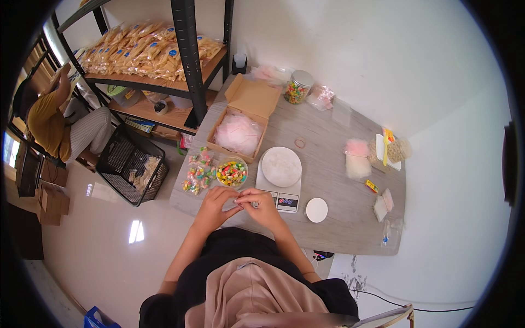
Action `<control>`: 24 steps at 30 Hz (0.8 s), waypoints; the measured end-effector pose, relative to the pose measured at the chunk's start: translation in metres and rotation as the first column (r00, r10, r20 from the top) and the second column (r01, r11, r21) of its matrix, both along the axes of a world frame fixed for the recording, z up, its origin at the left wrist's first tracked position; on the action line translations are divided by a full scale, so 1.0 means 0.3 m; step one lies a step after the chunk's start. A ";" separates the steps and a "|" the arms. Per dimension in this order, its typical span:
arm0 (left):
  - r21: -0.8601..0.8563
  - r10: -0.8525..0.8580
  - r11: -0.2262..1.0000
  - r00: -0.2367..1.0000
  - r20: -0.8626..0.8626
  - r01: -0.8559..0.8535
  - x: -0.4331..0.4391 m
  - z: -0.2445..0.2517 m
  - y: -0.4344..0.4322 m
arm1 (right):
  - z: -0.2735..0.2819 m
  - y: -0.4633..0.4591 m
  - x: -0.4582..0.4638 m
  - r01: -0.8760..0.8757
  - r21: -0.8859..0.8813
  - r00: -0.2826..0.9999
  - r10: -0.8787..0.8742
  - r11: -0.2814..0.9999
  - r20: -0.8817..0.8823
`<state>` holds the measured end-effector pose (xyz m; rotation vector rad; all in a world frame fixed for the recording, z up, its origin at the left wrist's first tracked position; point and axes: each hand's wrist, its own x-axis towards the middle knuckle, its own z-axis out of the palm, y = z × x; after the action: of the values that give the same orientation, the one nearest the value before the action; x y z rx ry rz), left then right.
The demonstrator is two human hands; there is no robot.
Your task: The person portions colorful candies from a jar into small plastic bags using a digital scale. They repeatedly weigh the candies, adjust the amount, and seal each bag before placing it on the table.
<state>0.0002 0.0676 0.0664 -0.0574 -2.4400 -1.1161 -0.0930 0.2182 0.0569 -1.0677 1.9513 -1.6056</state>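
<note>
My left hand (pixel 216 208) and my right hand (pixel 261 206) meet at the fingertips over the table's near edge; whatever is between them is too small to tell. Just beyond them stands a round tub of colourful candy pieces (pixel 232 172), with small filled clear bags (pixel 199 171) to its left. A white digital kitchen scale (pixel 282 167) lies beyond my right hand, its display partly covered by the fingers. Right of the scale is a round white lid (pixel 316 210). An open cardboard box (pixel 210 138) holds pinkish clear plastic bags (pixel 238 132).
A lidded candy jar (pixel 298 87) stands at the back. Plastic bag stacks (pixel 357 159), a yellow spoon (pixel 385 150) and a small yellow box (pixel 371 186) lie right. Left are a metal shelf (pixel 190 57) with packed snacks, a black basket (pixel 133 164) and a seated person (pixel 49 123).
</note>
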 end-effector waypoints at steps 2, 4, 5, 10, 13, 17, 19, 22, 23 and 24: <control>0.025 -0.002 1.000 1.000 0.014 0.002 -0.002 -0.001 0.001 | 0.008 -0.003 0.002 0.008 0.000 0.999 -0.008 1.000 -0.033; 0.090 -0.006 0.996 0.998 0.060 0.000 0.003 -0.003 0.005 | 0.016 -0.005 0.003 0.008 0.002 0.999 -0.007 1.000 -0.035; 0.141 -0.010 0.990 0.995 0.099 -0.004 0.008 -0.004 0.009 | 0.020 -0.006 0.005 0.005 0.006 0.999 -0.005 1.000 -0.032; 0.141 -0.012 0.990 0.994 0.111 -0.004 0.033 -0.024 0.010 | 0.028 -0.016 0.018 0.004 0.036 0.999 -0.006 0.999 0.045; 0.084 -0.028 0.996 0.994 0.102 0.019 0.052 -0.038 0.016 | 0.018 -0.016 0.014 -0.038 0.017 0.993 0.036 0.999 0.110; 0.114 -0.044 0.993 0.986 0.158 0.026 0.060 -0.038 0.013 | 0.006 -0.028 0.003 -0.053 0.008 0.987 0.052 0.999 0.152; 0.093 -0.059 0.995 0.984 0.167 0.044 0.056 -0.035 0.008 | 0.010 -0.030 -0.005 -0.052 0.054 0.989 0.044 0.997 0.139; 0.040 -0.111 0.994 0.975 0.190 0.106 0.052 -0.033 0.000 | 0.027 -0.022 -0.020 -0.059 0.136 0.995 0.047 0.989 0.091; 0.036 -0.135 0.991 0.970 0.204 0.130 0.050 -0.033 -0.004 | 0.033 -0.021 -0.025 -0.067 0.147 0.995 0.054 0.987 0.087; 0.032 -0.158 0.987 0.963 0.217 0.155 0.049 -0.034 -0.009 | 0.039 -0.020 -0.030 -0.072 0.160 0.995 0.059 0.984 0.082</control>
<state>0.0149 0.0650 0.0561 -0.1314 -2.6605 -1.2690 -0.1021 0.2122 0.0686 -0.9796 1.9387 -1.4047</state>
